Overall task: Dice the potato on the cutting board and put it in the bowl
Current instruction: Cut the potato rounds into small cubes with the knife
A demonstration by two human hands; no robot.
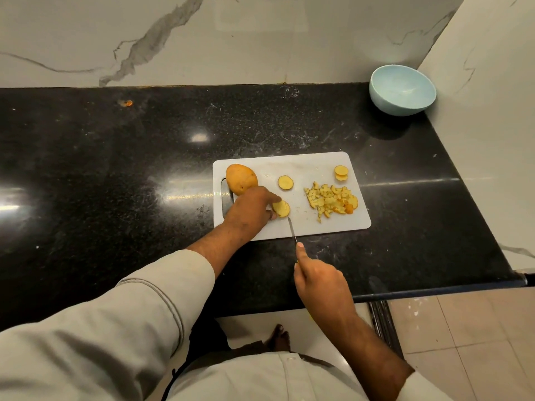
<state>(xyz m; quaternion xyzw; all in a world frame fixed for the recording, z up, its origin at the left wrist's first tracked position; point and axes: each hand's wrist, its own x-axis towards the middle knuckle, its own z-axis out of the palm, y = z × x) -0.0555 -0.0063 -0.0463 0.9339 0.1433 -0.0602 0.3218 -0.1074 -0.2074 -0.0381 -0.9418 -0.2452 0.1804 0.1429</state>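
On the white cutting board, the uncut potato lay at the left end. The left hand pinched a slice; the right hand gripped the knife. Diced pieces lay further right, the bowl well apart on the desk.

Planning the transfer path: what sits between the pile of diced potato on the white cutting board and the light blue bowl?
In the head view, only two stacked round potato slices, then bare black granite counter up to the bowl.
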